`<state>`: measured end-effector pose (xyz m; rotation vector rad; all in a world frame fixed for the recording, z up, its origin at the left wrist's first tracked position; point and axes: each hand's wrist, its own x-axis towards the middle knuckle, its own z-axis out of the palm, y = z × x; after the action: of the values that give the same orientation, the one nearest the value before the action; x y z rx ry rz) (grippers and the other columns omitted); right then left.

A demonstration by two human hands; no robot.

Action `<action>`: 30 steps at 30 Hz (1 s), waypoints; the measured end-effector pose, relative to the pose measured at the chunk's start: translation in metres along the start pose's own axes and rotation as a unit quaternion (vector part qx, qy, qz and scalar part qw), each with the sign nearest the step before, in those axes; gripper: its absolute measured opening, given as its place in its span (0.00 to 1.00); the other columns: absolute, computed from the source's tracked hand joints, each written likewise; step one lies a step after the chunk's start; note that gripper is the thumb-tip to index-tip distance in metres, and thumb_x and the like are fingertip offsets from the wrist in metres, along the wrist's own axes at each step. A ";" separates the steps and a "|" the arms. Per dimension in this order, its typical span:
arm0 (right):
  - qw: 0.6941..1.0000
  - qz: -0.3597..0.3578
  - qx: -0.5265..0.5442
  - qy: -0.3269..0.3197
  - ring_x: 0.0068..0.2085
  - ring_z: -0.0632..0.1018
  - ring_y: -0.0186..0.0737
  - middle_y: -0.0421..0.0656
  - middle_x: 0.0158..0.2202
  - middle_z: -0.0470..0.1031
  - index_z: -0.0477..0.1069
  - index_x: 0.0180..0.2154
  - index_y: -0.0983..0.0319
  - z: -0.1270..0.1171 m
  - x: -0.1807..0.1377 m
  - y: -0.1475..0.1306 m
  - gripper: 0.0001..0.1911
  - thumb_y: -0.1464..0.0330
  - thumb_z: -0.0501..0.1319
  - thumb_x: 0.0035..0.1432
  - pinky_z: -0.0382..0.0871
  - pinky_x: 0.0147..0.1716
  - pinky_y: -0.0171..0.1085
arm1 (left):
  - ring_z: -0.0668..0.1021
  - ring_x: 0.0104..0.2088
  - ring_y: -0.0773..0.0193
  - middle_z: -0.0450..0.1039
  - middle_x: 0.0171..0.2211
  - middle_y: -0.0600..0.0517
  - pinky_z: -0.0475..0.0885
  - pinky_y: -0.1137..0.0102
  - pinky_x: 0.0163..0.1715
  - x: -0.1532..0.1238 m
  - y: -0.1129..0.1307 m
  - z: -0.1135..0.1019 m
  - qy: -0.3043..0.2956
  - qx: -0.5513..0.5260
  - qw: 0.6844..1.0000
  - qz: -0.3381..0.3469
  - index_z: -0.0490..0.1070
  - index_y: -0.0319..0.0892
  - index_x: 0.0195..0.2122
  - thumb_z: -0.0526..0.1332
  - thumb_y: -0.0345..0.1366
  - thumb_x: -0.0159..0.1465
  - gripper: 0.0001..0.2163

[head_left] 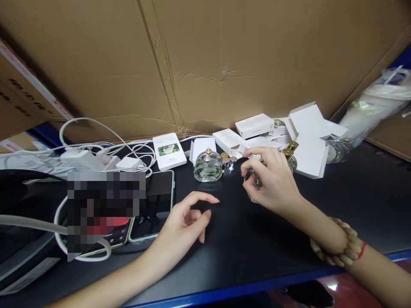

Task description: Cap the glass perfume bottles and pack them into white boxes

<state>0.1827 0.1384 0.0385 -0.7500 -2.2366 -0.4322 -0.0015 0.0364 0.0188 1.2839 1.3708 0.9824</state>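
Observation:
My right hand point(274, 179) is closed round a small clear glass bottle point(254, 182), mostly hidden by the fingers, low over the black tabletop. My left hand point(184, 218) hovers near the table, thumb and index finger apart, other fingers loosely curled, with nothing in it. Between and beyond the hands stands an uncapped clear perfume bottle point(208, 170) with a gold-and-clear spray top and a green leafy picture. Several small gold-topped pieces point(228, 160) sit just right of it. A gold-topped bottle point(290, 150) shows partly behind my right hand.
White boxes point(255, 125), some opened out, lie along the cardboard wall point(205, 64). A flower-printed white box point(168, 152) leans at the back. White cables point(135, 149), chargers and a phone point(153, 205) occupy the left. A wrapped cup point(374, 100) is at far right.

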 end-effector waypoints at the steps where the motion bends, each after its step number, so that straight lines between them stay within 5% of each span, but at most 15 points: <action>1: 1.000 0.009 -0.016 -0.013 0.42 0.70 0.46 0.47 0.42 0.71 0.65 0.30 0.59 0.000 0.000 0.002 0.11 0.80 0.56 0.43 0.60 0.38 0.40 | 0.62 0.13 0.72 0.57 0.12 0.62 0.54 0.78 0.13 0.000 0.000 0.000 0.001 0.002 1.000 -0.001 0.67 0.38 0.40 0.55 0.39 0.57 0.13; 5: 0.996 0.003 -0.076 -0.050 0.46 0.70 0.49 0.49 0.46 0.71 0.66 0.35 0.60 -0.002 0.002 0.011 0.12 0.77 0.57 0.46 0.58 0.42 0.42 | 0.63 0.13 0.72 0.57 0.12 0.62 0.55 0.78 0.13 0.001 0.000 -0.001 0.008 0.000 1.000 -0.002 0.66 0.39 0.37 0.55 0.40 0.56 0.11; 11: 0.994 -0.022 -0.101 -0.038 0.28 0.72 0.38 0.37 0.26 0.74 0.64 0.29 0.60 -0.004 0.005 0.016 0.08 0.78 0.54 0.47 0.56 0.41 0.38 | 0.64 0.12 0.74 0.64 0.18 0.58 0.55 0.78 0.12 0.004 0.001 0.000 0.026 -0.021 0.999 -0.017 0.66 0.40 0.33 0.56 0.40 0.52 0.10; 14: 0.990 -0.009 -0.133 -0.040 0.31 0.74 0.40 0.40 0.29 0.75 0.66 0.34 0.61 -0.004 0.004 0.015 0.04 0.72 0.57 0.53 0.55 0.40 0.38 | 0.64 0.12 0.76 0.69 0.25 0.55 0.54 0.78 0.12 0.005 0.001 -0.001 0.036 -0.036 0.999 -0.019 0.65 0.40 0.31 0.57 0.40 0.52 0.10; 22: 0.952 -0.019 -0.261 -0.158 0.38 0.71 0.49 0.47 0.39 0.74 0.65 0.48 0.63 -0.012 0.000 0.021 0.24 0.71 0.64 0.48 0.55 0.41 0.43 | 0.65 0.14 0.76 0.66 0.22 0.57 0.55 0.78 0.13 0.005 -0.001 -0.005 0.044 -0.016 0.999 -0.009 0.66 0.40 0.32 0.56 0.39 0.54 0.09; 30: 0.949 -0.002 -0.265 -0.169 0.48 0.69 0.52 0.50 0.44 0.73 0.71 0.36 0.61 -0.008 -0.009 0.010 0.14 0.78 0.56 0.45 0.52 0.52 0.55 | 0.65 0.14 0.74 0.64 0.21 0.58 0.56 0.78 0.13 0.007 0.001 -0.008 0.052 -0.016 0.999 0.000 0.66 0.40 0.32 0.56 0.39 0.54 0.08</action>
<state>0.1986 0.1385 0.0385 -1.1671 -2.4618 -0.9982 -0.0088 0.0436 0.0200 1.2243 1.4282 1.0792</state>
